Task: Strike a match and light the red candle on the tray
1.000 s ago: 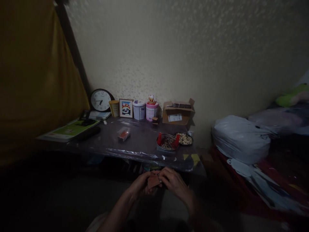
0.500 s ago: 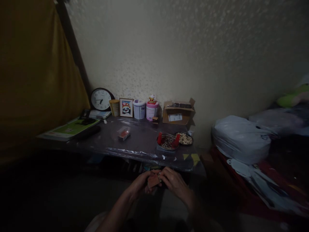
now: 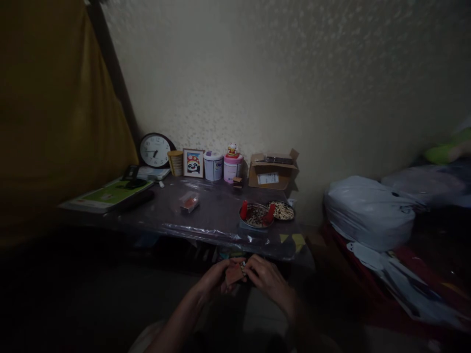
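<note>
In front of the table's near edge, my left hand [image 3: 215,278] is wrapped round a small flat reddish-brown packet [image 3: 234,273], whose broad face is turned up. Small pale and dark bits [image 3: 243,267] show at the packet's right end. My right hand [image 3: 265,277] is closed there, thumb and fingers pinched together against that end. What the right fingertips grip is too small and dim to make out. A similar reddish packet in clear wrap [image 3: 190,202] lies on the table [image 3: 217,211], beyond my hands.
Two round dishes of seeds stand at the table's right, the front dish [image 3: 256,227] with red clips. Along the wall are a clock [image 3: 155,150], a panda picture [image 3: 193,164], a white tub [image 3: 213,166], a pink tub [image 3: 232,170] and a cardboard box [image 3: 270,179]. White bags [image 3: 368,211] lie right.
Both hands stay in nearly the same place on the packet. The pale bits at its right end show slightly more beside my right fingertips. The view has shifted very slightly.
</note>
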The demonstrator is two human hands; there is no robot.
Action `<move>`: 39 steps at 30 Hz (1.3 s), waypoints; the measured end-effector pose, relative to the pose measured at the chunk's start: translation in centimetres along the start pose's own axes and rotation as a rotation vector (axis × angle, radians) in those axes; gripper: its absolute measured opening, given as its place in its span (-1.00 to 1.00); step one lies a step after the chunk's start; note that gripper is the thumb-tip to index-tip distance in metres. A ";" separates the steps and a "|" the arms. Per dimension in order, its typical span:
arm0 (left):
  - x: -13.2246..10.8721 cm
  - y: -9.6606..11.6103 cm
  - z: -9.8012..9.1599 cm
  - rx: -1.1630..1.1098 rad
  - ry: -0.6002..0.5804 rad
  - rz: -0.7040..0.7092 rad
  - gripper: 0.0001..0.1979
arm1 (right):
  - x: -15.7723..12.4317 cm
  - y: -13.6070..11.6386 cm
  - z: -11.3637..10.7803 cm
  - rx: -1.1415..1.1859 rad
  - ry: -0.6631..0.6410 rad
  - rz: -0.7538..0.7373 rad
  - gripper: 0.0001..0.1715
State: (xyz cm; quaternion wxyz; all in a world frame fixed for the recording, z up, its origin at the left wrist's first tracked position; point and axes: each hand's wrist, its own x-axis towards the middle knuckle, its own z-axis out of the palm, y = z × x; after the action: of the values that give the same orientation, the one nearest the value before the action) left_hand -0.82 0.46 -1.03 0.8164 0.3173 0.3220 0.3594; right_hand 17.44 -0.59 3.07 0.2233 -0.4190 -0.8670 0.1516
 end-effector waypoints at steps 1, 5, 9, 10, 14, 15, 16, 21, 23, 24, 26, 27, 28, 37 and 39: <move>-0.1 0.1 0.1 -0.001 0.012 0.005 -0.55 | 0.0 0.0 -0.1 -0.001 -0.004 -0.001 -0.85; -0.2 0.4 0.4 -0.005 0.027 -0.001 -0.53 | 0.0 0.6 0.0 0.032 0.011 0.023 -0.86; -0.1 0.5 0.2 -0.039 -0.008 0.024 -0.52 | 0.2 1.3 0.2 0.160 0.083 0.082 -0.88; -0.1 0.4 0.1 -0.054 -0.025 0.037 -0.53 | 0.3 1.3 0.2 0.195 0.096 0.083 -0.88; 0.2 0.2 -0.5 -0.107 -0.058 0.071 -0.55 | 0.4 1.0 0.1 0.265 0.103 0.056 -0.79; 0.3 0.2 -0.5 -0.117 -0.057 0.080 -0.55 | 0.4 1.0 0.1 0.266 0.106 0.054 -0.78; 0.3 0.2 -0.6 -0.126 -0.057 0.086 -0.56 | 0.4 1.0 0.1 0.265 0.113 0.055 -0.78; 0.5 0.2 -0.5 -0.182 -0.068 0.147 -0.58 | 0.6 1.1 0.2 0.284 0.169 0.086 -0.77; 0.5 0.2 -0.4 -0.199 -0.064 0.178 -0.61 | 0.8 1.2 0.3 0.316 0.227 0.116 -0.79; 0.6 0.2 -0.4 -0.205 -0.061 0.190 -0.62 | 0.8 1.2 0.4 0.342 0.262 0.131 -0.81; 0.6 0.2 -0.2 -0.215 -0.060 0.206 -0.65 | 1.0 1.1 0.7 0.414 0.319 0.168 -0.85; 0.5 0.2 -0.1 -0.223 -0.061 0.207 -0.66 | 1.1 1.1 0.9 0.459 0.339 0.191 -0.86; 0.5 0.3 0.1 -0.230 -0.058 0.207 -0.67 | 1.2 1.0 1.1 0.507 0.348 0.217 -0.86; -0.4 1.2 2.2 -0.176 0.169 0.324 -0.72 | 1.7 0.0 2.9 0.583 0.399 0.282 -0.77; -0.5 1.2 2.4 -0.151 0.189 0.357 -0.70 | 1.9 -0.1 3.3 0.549 0.435 0.264 -0.78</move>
State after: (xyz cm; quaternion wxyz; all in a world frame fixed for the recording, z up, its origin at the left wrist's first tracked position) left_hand 0.28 0.01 1.48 0.7274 0.2721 0.3081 0.5494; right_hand 14.62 0.57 0.83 0.4849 -0.4743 -0.6648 0.3132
